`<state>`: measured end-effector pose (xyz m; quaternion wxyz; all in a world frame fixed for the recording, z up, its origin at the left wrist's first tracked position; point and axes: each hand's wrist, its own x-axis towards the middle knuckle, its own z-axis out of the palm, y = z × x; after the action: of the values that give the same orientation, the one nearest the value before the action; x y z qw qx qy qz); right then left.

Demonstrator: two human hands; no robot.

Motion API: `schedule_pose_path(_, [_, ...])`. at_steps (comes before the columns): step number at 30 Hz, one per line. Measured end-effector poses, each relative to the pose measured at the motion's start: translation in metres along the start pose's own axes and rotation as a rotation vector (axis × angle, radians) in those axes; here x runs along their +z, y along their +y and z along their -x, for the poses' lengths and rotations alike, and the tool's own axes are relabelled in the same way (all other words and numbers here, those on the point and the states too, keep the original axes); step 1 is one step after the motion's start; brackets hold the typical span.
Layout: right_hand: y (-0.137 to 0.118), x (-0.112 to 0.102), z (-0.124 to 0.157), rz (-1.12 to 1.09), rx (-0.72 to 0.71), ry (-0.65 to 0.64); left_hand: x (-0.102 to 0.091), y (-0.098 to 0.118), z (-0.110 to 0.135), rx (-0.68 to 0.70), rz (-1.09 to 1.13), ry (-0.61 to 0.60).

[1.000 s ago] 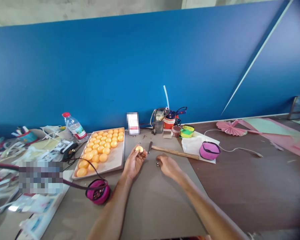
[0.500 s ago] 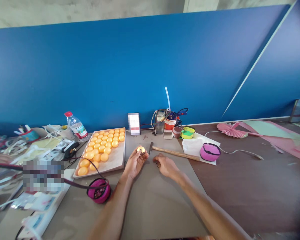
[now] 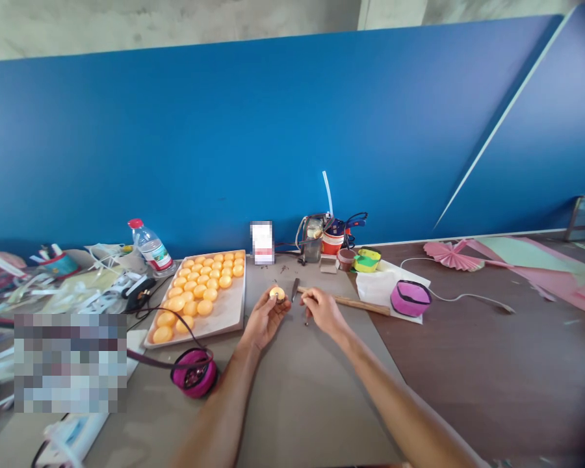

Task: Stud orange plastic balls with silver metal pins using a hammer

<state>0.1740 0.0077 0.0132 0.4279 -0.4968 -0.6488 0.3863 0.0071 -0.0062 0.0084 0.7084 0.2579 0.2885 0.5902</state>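
My left hand [image 3: 263, 320] is closed around a small orange ball [image 3: 276, 294], holding it up at the fingertips. My right hand [image 3: 320, 309] sits just to its right with the fingers pinched together; what they hold is too small to make out. A hammer [image 3: 344, 300] with a wooden handle lies on the grey mat [image 3: 302, 390] right behind my right hand, its dark head near the ball. A tiny dark piece [image 3: 306, 322] lies on the mat below my right hand.
A tray [image 3: 227, 312] with several orange balls sits to the left. A magenta pouch [image 3: 195, 373] with a cord lies near my left forearm, another [image 3: 409, 298] on white paper at right. Water bottle [image 3: 150, 249], cups and tools [image 3: 329, 238] line the blue wall. Pink paper fans [image 3: 451, 254] lie far right.
My right hand lifted off the mat and moved left and up toward the ball, fingers pinching. My left hand raised the ball slightly.
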Motion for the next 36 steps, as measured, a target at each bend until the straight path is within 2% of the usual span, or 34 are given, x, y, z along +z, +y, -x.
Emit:
schedule_pose_path(4, [-0.017,0.013,-0.011,-0.447,0.071,0.070,0.001,0.000,0.001,0.022,-0.012,-0.055])
schedule_pose_path(8, [-0.025,0.026,-0.013,-0.694,0.116,-0.012,0.001,0.001,0.000,0.051,-0.001,-0.065])
schedule_pose_path(11, [-0.021,0.030,-0.013,-0.803,0.155,-0.010,0.000,0.002,-0.001,0.045,0.001,-0.045])
schedule_pose_path(17, [-0.009,0.036,-0.013,-0.756,0.129,0.032,-0.001,-0.001,-0.001,0.043,-0.044,-0.064])
schedule_pose_path(27, [-0.015,0.040,-0.007,-0.600,0.144,-0.017,0.000,-0.001,-0.003,0.089,-0.154,-0.062])
schedule_pose_path(36, [-0.010,0.040,-0.009,-0.654,0.152,-0.003,-0.001,-0.003,-0.004,0.107,-0.200,-0.058])
